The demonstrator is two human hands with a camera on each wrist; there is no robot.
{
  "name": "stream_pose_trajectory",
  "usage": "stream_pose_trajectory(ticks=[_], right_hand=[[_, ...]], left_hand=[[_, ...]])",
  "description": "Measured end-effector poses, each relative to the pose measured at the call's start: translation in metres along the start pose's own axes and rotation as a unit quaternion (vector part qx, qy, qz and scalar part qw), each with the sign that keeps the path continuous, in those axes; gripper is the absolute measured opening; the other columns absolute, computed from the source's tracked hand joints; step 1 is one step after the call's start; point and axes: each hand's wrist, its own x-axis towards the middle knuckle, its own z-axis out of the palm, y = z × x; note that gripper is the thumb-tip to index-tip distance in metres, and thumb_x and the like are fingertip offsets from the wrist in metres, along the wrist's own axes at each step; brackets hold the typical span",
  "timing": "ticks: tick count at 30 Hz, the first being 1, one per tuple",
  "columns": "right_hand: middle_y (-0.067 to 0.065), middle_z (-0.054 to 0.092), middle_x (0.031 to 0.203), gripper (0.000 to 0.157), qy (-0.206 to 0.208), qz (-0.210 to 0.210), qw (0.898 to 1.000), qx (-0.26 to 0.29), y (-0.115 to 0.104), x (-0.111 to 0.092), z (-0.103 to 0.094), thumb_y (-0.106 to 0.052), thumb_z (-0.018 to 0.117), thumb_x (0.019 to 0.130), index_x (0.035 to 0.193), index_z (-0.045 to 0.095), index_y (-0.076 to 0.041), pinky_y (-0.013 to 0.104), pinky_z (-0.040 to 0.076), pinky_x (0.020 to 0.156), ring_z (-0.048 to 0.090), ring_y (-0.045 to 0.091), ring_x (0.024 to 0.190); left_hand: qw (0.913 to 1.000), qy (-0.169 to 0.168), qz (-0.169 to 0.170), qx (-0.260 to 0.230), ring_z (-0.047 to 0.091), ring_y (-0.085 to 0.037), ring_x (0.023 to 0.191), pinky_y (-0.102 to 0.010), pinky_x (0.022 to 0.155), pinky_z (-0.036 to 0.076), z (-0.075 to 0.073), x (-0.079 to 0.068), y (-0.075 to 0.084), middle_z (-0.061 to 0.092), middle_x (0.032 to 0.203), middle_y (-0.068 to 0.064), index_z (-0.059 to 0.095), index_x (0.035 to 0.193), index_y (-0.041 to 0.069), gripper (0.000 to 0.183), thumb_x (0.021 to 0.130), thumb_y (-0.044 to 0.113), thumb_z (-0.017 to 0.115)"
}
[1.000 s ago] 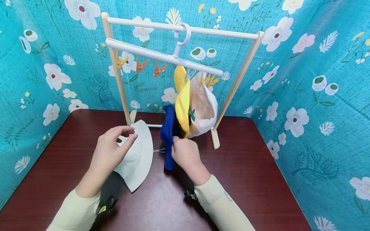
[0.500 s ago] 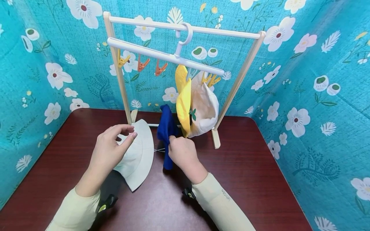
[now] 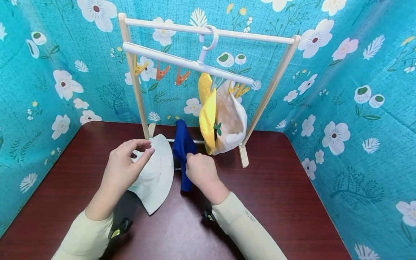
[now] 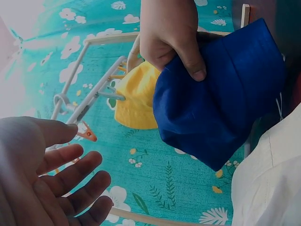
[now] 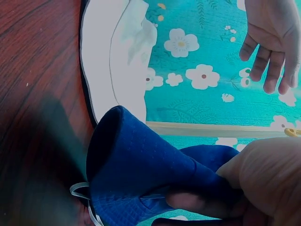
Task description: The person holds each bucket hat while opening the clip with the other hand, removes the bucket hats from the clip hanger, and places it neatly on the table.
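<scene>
A blue bucket hat point(image 3: 184, 144) hangs from my right hand point(image 3: 202, 169), pinched between thumb and fingers; white strings trail from it in the right wrist view. In the left wrist view the right thumb lies over the folded blue cloth. My left hand point(image 3: 125, 168) hovers in front of a white bucket hat point(image 3: 159, 180) that rests on the table. Its fingers are loosely bent and hold nothing, as the left wrist view shows. Behind the right hand, a yellow hat point(image 3: 208, 119) and a cream hat point(image 3: 231, 119) hang from clips on the white hanger point(image 3: 182, 62).
The hanger hooks over the top bar of a wooden rack point(image 3: 208, 30). Orange clips point(image 3: 162, 73) and a yellow clip point(image 3: 140, 68) dangle on its left half. A dark red table point(image 3: 276, 202) lies below; a blue floral cloth point(image 3: 341, 108) surrounds it.
My right hand has moved slightly left with the blue hat, away from the yellow hat and closer to the white one. The left hand has stayed nearly still.
</scene>
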Motion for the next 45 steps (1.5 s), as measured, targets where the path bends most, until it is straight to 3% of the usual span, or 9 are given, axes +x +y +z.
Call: stream_pose_trajectory(ticks=[22,38,45], right_hand=[[0.000,0.048,0.052,0.024,-0.030,-0.009,1.000,0.000,-0.015,0.006,0.008,-0.020,0.067,0.093,0.071,0.057,-0.015,0.031,0.037,0.037,0.055,0.017,0.047],[-0.001,0.048,0.051,0.028,-0.015,-0.025,1.000,-0.011,-0.025,0.005,0.015,-0.020,0.068,0.092,0.066,0.055,-0.016,0.033,0.037,0.036,0.052,0.016,0.044],[-0.001,0.047,0.051,0.029,-0.027,-0.025,0.999,-0.004,-0.029,0.005,0.014,-0.020,0.068,0.092,0.066,0.055,-0.016,0.032,0.037,0.036,0.052,0.016,0.045]], left_hand=[[0.9999,-0.011,-0.009,-0.002,0.067,-0.020,0.094,-0.045,0.076,0.055,-0.005,0.003,0.000,0.073,0.106,-0.005,0.074,0.118,0.013,0.026,0.096,0.028,0.073],[0.9999,-0.010,-0.003,-0.001,0.068,-0.019,0.091,-0.042,0.073,0.054,-0.001,0.003,-0.002,0.074,0.104,-0.005,0.074,0.117,0.013,0.024,0.097,0.026,0.073],[0.9991,-0.042,-0.006,0.009,0.066,-0.019,0.092,-0.046,0.075,0.055,0.000,0.002,-0.003,0.074,0.103,-0.003,0.074,0.116,0.013,0.022,0.097,0.026,0.072]])
